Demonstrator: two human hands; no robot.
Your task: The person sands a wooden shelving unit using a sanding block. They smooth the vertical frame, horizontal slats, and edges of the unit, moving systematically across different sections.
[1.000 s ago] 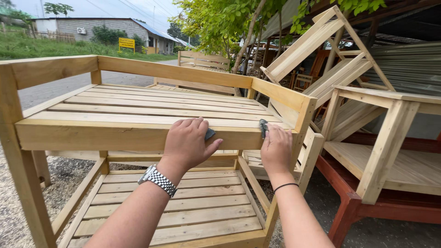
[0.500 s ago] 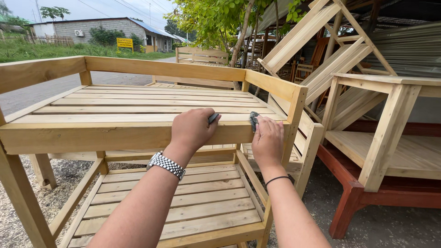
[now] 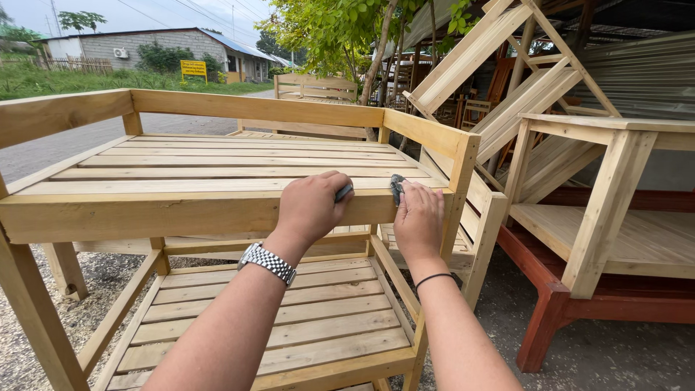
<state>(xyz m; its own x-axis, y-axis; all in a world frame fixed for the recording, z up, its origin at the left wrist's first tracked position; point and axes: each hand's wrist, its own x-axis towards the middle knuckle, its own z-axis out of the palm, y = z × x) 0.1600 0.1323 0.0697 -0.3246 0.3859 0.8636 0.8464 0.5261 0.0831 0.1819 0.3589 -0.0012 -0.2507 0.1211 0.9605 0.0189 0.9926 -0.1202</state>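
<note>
Outdoors, a pale slatted-wood surface (image 3: 217,170) with raised side rails stands on gravel. Both forearms reach forward. The left hand (image 3: 311,206) curls closed over a small dark sanding pad (image 3: 343,192) on the front edge; the right hand (image 3: 418,217) presses a second dark pad (image 3: 397,187) flat beside it.

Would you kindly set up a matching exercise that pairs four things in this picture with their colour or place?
Things:
1. wristwatch
2. hair band
3. bench leg
4. sign

Colour or place:
A. yellow, by the road in the distance
B. silver metal, on the left wrist
C. red painted wood, on the ground at right
D. thin and black, on the right wrist

Pairs: 1-B, 2-D, 3-C, 4-A
</note>
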